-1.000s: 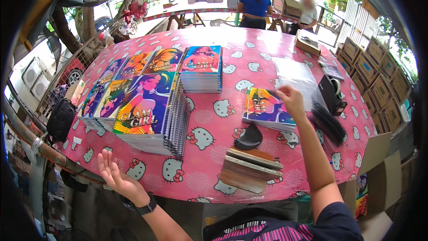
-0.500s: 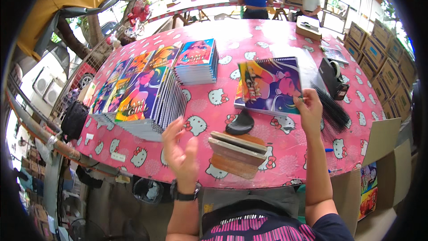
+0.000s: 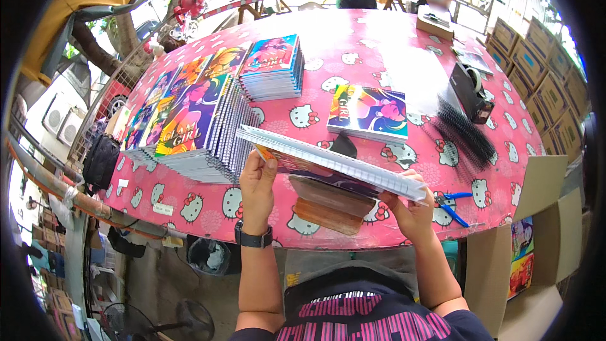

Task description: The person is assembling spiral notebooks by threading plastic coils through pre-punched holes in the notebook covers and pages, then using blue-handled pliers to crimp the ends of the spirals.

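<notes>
A spiral notebook (image 3: 328,165) with a colourful printed cover is tilted up between my hands, its white page edges facing upward. My left hand (image 3: 257,183) is closed on its left end, and my right hand (image 3: 411,211) grips the right end. Below the notebook lies a wooden block (image 3: 331,211), partly hidden by it. Behind it shows a small dark object (image 3: 344,145) whose kind I cannot make out. A short pile of similar notebooks (image 3: 369,110) lies just beyond. To the left stand taller stacks of spiral notebooks (image 3: 192,117), with another stack (image 3: 271,66) behind them.
Blue-handled cutters (image 3: 453,208) and black binding coils (image 3: 466,139) lie on the pink table (image 3: 309,98) at right, near a black tape dispenser (image 3: 470,95). An open carton (image 3: 486,284) stands at lower right. Brown boxes (image 3: 543,88) are piled beyond. Two people are at the far side.
My right hand has brought the notebook from the right-hand pile toward me and tilted it up. My left hand, open before, has closed on its other end. The blue-handled cutters now show.
</notes>
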`<state>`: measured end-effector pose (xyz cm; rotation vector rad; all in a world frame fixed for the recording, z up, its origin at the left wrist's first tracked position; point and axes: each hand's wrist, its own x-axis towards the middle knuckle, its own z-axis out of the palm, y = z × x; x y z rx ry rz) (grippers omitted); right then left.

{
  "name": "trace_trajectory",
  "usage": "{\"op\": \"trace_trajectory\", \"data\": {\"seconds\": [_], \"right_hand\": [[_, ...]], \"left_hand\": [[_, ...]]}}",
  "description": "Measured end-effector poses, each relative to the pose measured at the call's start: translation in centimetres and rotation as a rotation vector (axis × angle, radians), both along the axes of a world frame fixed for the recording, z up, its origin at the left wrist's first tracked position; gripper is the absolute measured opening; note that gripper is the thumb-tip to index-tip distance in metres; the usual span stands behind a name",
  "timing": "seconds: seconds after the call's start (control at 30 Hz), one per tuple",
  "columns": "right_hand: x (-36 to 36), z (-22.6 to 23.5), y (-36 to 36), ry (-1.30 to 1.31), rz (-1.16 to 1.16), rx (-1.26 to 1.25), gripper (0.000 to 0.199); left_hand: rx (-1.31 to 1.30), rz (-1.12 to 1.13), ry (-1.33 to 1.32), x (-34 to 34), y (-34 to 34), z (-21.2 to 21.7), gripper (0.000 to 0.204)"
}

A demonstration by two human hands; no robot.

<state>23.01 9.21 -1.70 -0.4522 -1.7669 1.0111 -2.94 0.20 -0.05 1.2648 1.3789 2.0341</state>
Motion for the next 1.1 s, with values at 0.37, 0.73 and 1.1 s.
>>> {"op": "trace_trajectory", "data": {"seconds": [0.37, 0.73, 1.1], "right_hand": [[-0.2, 1.4, 0.0, -0.222, -0.017, -0.046, 0.024], [-2.9, 1.6, -0.8, 0.237, 0.235, -0.311, 0.062], [-0.2, 0.9, 3.8, -0.163, -0.164, -0.137, 0.022]], "left_hand": [[-0.020, 0.023, 0.109, -0.2, 0.1, 0.5, 0.029], [0.127, -0.104, -0.212, -1.6, 0.1, -1.3, 0.060], [0.024, 0.150, -0.210, -0.1, 1.5, -2.6, 0.014]]}}
